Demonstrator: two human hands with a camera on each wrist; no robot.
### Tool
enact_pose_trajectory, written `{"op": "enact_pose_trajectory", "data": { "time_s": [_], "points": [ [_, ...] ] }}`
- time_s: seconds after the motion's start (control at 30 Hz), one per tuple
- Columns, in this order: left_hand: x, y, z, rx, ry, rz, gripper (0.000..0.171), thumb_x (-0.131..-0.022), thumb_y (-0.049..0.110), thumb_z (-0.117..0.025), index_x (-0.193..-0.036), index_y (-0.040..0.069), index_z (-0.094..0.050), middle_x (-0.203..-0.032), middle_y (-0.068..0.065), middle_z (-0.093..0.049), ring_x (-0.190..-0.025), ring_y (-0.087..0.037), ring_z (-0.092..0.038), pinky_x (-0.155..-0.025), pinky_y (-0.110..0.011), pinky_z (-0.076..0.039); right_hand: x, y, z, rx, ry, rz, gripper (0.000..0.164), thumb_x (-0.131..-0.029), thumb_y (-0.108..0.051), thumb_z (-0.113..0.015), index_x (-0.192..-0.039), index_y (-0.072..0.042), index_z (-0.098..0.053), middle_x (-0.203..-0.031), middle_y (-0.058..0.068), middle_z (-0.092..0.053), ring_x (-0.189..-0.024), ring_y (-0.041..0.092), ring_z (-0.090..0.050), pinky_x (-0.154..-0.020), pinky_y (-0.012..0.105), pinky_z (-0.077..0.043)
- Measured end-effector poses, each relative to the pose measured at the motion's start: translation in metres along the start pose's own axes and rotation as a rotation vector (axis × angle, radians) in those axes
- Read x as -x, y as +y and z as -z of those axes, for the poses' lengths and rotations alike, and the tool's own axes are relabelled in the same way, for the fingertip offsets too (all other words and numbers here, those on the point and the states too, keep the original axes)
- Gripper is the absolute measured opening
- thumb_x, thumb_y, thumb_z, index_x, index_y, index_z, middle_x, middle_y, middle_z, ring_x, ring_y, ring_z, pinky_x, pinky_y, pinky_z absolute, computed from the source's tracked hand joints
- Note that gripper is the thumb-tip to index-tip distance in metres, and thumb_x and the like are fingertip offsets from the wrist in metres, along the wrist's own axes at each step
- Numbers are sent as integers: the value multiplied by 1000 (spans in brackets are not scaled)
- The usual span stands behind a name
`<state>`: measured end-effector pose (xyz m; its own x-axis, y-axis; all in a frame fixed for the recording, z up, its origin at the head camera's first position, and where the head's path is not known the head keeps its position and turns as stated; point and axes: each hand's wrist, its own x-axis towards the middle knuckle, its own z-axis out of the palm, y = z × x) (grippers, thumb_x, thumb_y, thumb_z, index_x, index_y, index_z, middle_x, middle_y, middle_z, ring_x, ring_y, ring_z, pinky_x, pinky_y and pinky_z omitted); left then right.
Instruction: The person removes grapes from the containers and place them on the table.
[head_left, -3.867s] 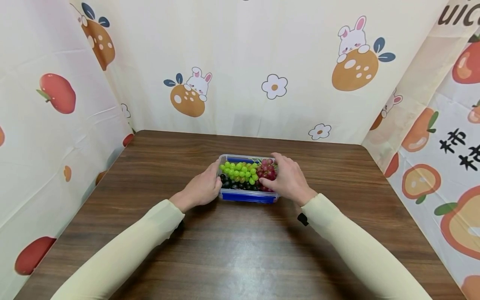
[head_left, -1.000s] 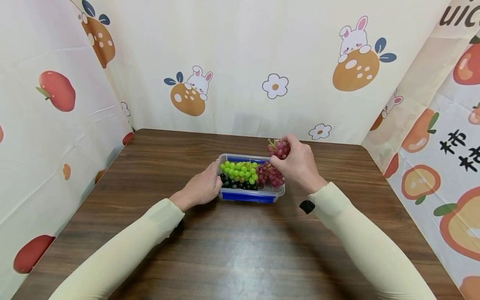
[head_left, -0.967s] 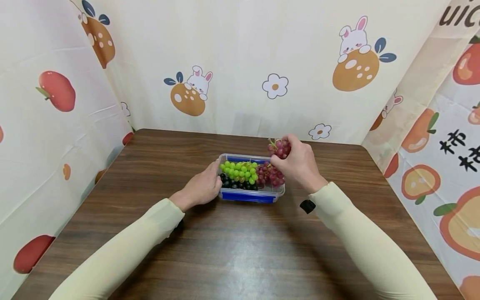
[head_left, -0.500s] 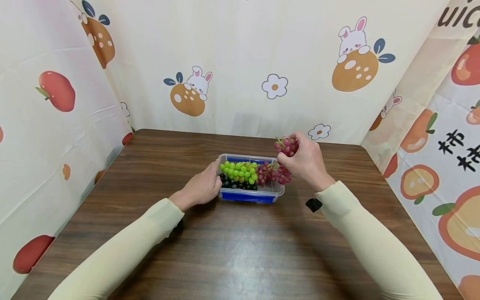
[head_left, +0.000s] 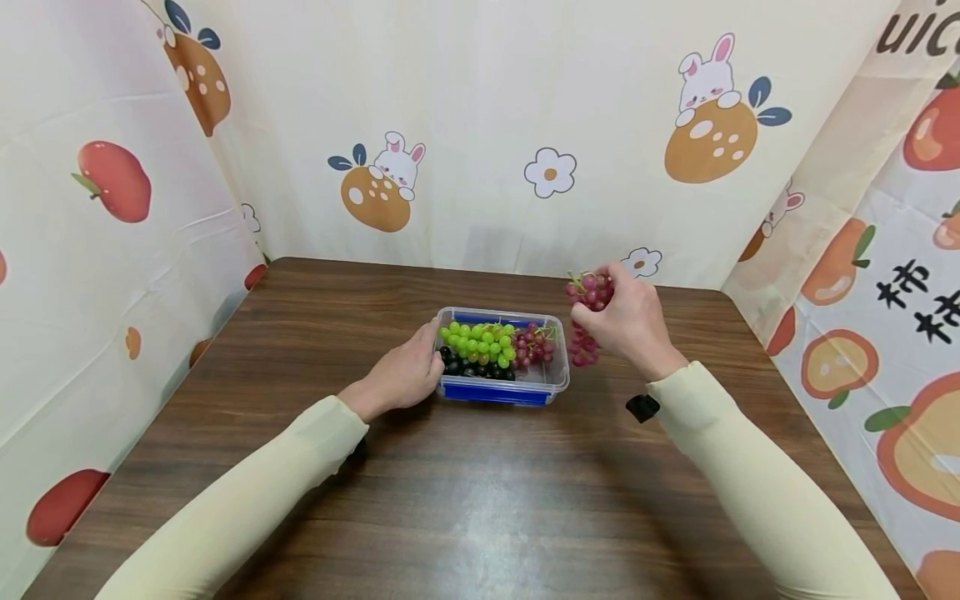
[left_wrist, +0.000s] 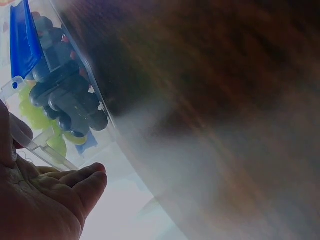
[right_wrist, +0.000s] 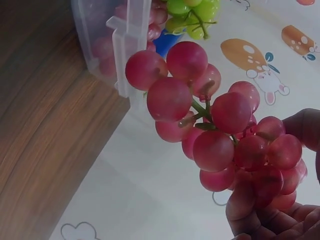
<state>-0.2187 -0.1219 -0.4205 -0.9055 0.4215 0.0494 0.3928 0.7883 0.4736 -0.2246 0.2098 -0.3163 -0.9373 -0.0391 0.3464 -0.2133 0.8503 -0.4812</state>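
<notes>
My left hand (head_left: 401, 368) holds the left end of a clear plastic food container (head_left: 558, 383) with blue latches. Its thumb lies at the near corner, and the fingers lie along the end wall, as the left wrist view shows. Inside are green grapes (head_left: 480, 340), black grapes (head_left: 476, 367) and a bunch of red grapes (head_left: 534, 346). My right hand (head_left: 626, 317) pinches another red grape bunch (head_left: 588, 292) between thumb and fingers, just right of the container. That bunch hangs down past its right end. In the right wrist view, its green stem shows among the grapes (right_wrist: 215, 130).
The container stands on a brown wood-grain table (head_left: 480, 500) near its back edge. A white curtain (head_left: 480, 100) printed with rabbits and fruit hangs behind and at both sides. A black band piece (head_left: 642, 407) shows under my right sleeve.
The red grape bunch in my right hand has come out of the container, moving up and to the right, past the right end wall. My left hand has stayed in place.
</notes>
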Motion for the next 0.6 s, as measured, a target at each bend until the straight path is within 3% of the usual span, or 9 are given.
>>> {"op": "enact_pose_trajectory", "data": {
  "time_s": [0.33, 0.6],
  "points": [
    [0, -1, -1, 14, -5, -1, 66, -108, 21, -36, -163, -1, -8, -167, -21, -23, -142, -34, -45, -111, -50, -43, 1, 14, 3, 60, -63, -40, 37, -83, -25, -72, -112, -7, -58, -91, 14, -66, -80, 29, -62, -66, 39, -50],
    [0, -2, -1, 21, -5, 4, 67, -107, 21, -37, -164, 0, -7, -167, -20, -23, -135, -34, -52, -106, -50, -47, 2, 26, 0, 96, -106, -74, 34, -84, -27, -73, -108, -9, -56, -88, 13, -66, -77, 28, -60, -62, 39, -48]
  ]
}}
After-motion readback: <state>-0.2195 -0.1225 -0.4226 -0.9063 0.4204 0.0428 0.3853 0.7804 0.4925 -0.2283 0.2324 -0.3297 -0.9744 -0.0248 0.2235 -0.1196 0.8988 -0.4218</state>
